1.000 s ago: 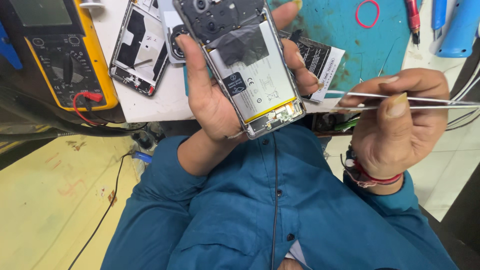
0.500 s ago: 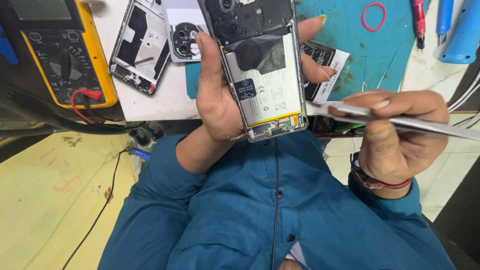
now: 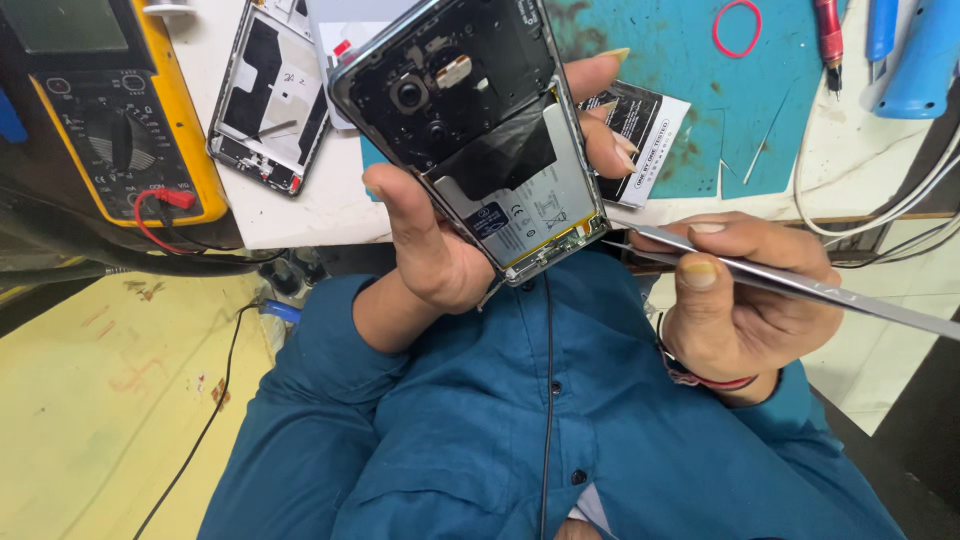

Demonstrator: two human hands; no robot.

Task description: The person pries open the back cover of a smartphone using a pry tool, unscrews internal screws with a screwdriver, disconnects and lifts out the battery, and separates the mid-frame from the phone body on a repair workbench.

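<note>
My left hand (image 3: 430, 245) grips an opened phone (image 3: 470, 130) with its back cover off, its dark circuit-board cover, camera hole and silver battery facing me. The thumb lies on the phone's left edge and the fingers wrap the right edge. My right hand (image 3: 745, 300) pinches a pair of metal tweezers (image 3: 800, 285), held nearly level. Their tips rest close to the phone's lower right corner; I cannot tell if they touch it.
On the white bench lie a yellow multimeter (image 3: 110, 110) with red and black leads, another stripped phone frame (image 3: 270, 95), a black-and-white packet (image 3: 640, 130), a teal mat (image 3: 700, 90) with a red rubber band (image 3: 738, 27), and red and blue tools (image 3: 905, 55) at top right.
The left hand has tilted the phone and brought it closer to the camera. The right hand with the tweezers has shifted lower, its tips nearer the phone's bottom corner.
</note>
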